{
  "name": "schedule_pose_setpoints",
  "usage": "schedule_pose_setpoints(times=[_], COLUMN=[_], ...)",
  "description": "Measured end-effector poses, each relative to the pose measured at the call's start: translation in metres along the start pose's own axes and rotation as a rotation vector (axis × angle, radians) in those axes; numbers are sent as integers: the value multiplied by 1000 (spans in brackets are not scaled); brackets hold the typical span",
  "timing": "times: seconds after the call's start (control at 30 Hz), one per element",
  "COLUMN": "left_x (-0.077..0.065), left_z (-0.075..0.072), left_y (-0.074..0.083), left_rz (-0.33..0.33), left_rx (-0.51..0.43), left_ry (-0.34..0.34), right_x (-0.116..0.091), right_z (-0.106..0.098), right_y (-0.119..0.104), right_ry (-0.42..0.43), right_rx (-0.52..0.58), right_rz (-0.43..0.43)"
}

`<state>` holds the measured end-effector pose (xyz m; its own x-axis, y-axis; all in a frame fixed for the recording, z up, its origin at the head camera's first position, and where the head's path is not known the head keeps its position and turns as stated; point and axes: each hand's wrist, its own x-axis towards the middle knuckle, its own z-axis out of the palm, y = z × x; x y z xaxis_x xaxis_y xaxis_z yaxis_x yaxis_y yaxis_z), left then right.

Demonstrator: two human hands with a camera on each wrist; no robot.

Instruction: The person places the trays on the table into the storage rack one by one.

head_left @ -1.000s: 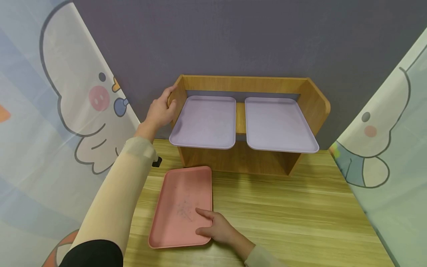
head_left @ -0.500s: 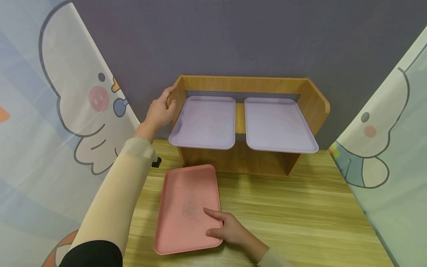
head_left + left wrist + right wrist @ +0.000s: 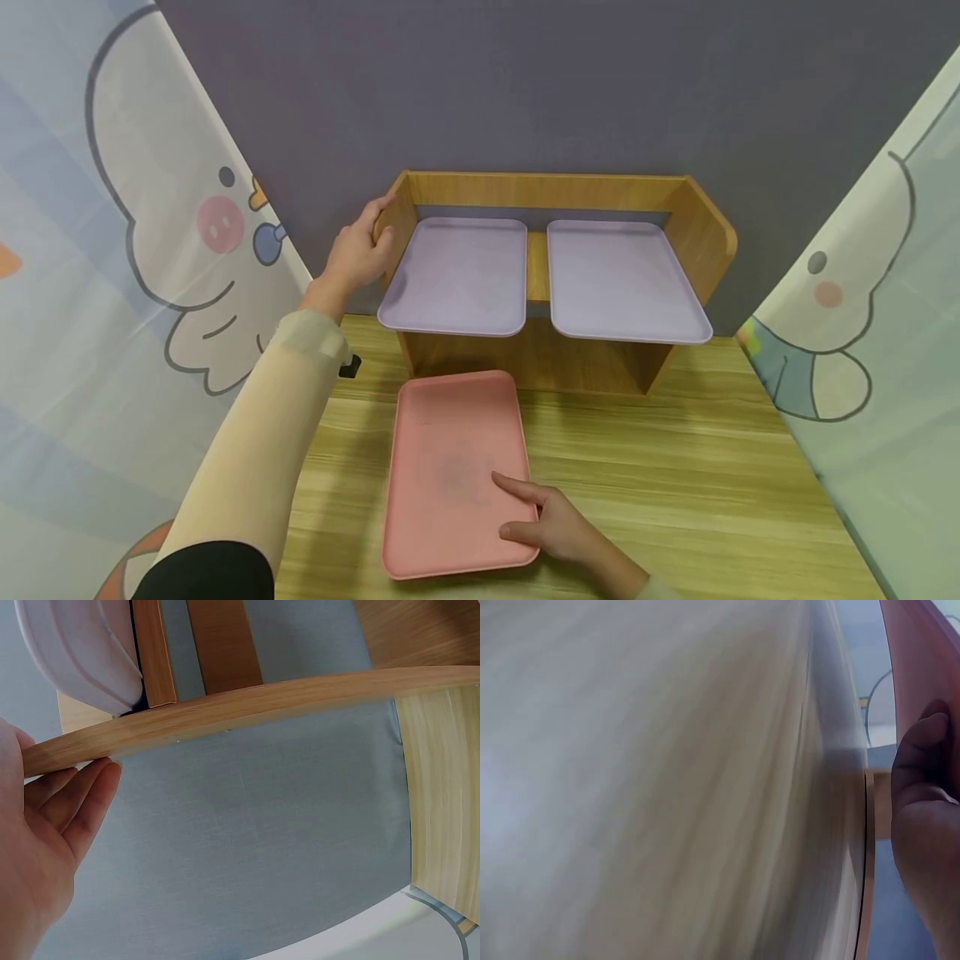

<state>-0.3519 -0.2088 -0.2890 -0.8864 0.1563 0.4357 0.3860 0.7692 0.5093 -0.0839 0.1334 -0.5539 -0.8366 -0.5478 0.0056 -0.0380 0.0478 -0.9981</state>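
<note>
A pink tray (image 3: 450, 450) lies flat on the wooden table (image 3: 675, 483), in front of a small wooden shelf (image 3: 555, 190). My right hand (image 3: 551, 521) pinches the tray's near right corner, thumb on top and fingers at the rim. The right wrist view shows those fingers (image 3: 930, 825) against the tray's pink edge (image 3: 922, 660). My left hand (image 3: 360, 250) holds the shelf's left side panel near its top. In the left wrist view that hand (image 3: 45, 840) has its fingers lying along the panel (image 3: 262, 705). Two lilac trays, left (image 3: 453, 275) and right (image 3: 622, 279), sit side by side on the shelf.
A grey wall stands behind the shelf. Cartoon-printed curtains close in the left side (image 3: 112, 250) and the right side (image 3: 862, 333). A small black object (image 3: 349, 365) lies at the table's left edge. Bare table stretches to the right of the pink tray.
My right hand has slid the pink tray to the right and turned it straighter, so that it now lies below the left lilac tray. The left hand has stayed on the shelf.
</note>
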Motion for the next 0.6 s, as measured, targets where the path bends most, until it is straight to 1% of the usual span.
schedule_pose_setpoints(times=[0.17, 0.27, 0.43, 0.53, 0.6], left_x=[0, 0, 0, 0, 1], left_z=[0, 0, 0, 0, 0], left_y=[0, -1, -3, -3, -3], left_rz=[1, 0, -8, -10, -9], left_rx=[-2, -8, -7, -4, 0], left_ry=[-1, 2, 7, 3, 1], right_x=[-13, -20, -31, -38, -42], right_z=[-15, -24, -41, -51, -58], right_y=[5, 7, 9, 10, 11], right_ry=[13, 25, 70, 127, 163], right_rx=[13, 30, -43, -121, -134], right_rz=[-3, 22, 24, 13, 21])
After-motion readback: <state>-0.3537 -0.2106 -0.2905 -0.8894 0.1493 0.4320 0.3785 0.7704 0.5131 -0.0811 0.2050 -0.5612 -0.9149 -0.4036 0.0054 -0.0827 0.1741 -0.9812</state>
